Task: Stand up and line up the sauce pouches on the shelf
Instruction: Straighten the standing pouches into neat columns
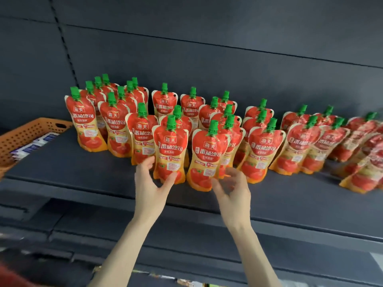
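Dozens of sauce pouches (116, 129) are stood on the dark shelf (68, 162), while the far-right pouches (364, 170) are tilted. The front pouch (171, 150) is pinched low by the left hand (150, 183). The right hand (230, 189) is held loosely curled beside the next pouch (207, 158), with nothing gripped. Neighbours could be toppled by a nudge, since the glossy, soft, narrow-waisted bags seem unsteady under hard green caps (171, 121).
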The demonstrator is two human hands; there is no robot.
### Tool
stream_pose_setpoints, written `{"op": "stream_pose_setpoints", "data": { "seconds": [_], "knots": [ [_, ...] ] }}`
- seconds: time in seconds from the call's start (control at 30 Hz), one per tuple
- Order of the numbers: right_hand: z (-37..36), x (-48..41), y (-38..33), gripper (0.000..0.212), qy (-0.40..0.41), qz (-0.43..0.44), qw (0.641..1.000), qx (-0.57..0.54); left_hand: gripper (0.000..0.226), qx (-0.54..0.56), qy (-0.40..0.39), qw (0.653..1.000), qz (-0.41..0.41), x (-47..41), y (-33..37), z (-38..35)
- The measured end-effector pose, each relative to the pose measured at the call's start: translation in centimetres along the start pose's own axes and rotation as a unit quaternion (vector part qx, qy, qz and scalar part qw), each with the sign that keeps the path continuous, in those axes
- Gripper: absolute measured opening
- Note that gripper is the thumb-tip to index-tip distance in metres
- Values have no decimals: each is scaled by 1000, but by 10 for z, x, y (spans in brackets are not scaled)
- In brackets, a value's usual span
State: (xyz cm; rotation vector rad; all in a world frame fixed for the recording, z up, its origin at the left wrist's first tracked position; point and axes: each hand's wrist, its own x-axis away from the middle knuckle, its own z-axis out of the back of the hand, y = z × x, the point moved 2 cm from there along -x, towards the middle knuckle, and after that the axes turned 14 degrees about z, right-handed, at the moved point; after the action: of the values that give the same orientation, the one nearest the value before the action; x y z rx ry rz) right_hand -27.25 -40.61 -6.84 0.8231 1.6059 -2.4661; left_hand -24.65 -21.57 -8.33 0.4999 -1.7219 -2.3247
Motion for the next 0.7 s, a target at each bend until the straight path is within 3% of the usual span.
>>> {"op": "stream_pose_setpoints", "data": {
  "seconds": [0.17,0.33,0.47,0.7],
  "knots": [
    [-8,-11,5,40,-30,-24,997,-64,55,24,-24,998,51,-9,6,-7],
    [-21,-15,17,19,-53,-13,997,-52,36,15,-67,996,63,-11,-2,-2],
    [-29,-6,11,9,-56,-4,994,-95,32,96,-103,987,76,-2,-1,14],
    [-78,2,-18,9,-94,-6,979,-181,23,154,-110,980,58,-22,-7,81]
  ]
}}
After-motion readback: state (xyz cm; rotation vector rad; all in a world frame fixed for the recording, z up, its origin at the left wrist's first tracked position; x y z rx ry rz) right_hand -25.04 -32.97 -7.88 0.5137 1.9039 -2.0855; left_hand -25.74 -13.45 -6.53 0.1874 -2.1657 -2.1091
